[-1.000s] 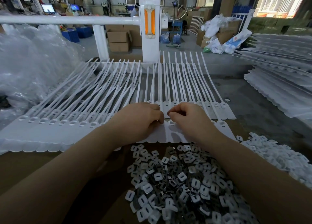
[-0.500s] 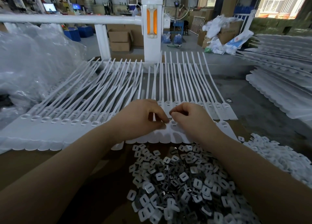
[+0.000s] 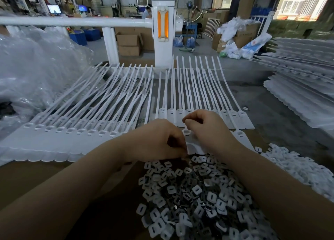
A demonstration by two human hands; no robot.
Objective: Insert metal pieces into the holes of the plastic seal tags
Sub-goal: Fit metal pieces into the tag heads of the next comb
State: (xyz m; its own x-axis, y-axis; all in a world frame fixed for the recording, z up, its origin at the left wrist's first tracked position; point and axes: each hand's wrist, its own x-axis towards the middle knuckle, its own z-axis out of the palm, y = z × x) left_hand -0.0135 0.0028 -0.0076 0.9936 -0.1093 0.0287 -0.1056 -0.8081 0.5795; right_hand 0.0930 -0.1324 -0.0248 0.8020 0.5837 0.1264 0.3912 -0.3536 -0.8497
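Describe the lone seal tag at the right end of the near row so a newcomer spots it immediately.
Start at the white post with orange inserts, then follow the straps toward the person's right hand. Just right of that wrist lies one seal tag, angled away from its row, alone, its slotted head showing.

My left hand [image 3: 159, 140] and right hand [image 3: 207, 129] are bare, no gloves or rings; both my forearms are unsleeved.

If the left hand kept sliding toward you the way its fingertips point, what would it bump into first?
Probably the loose heap of small metal pieces, just below the left hand; depth is hard to judge.
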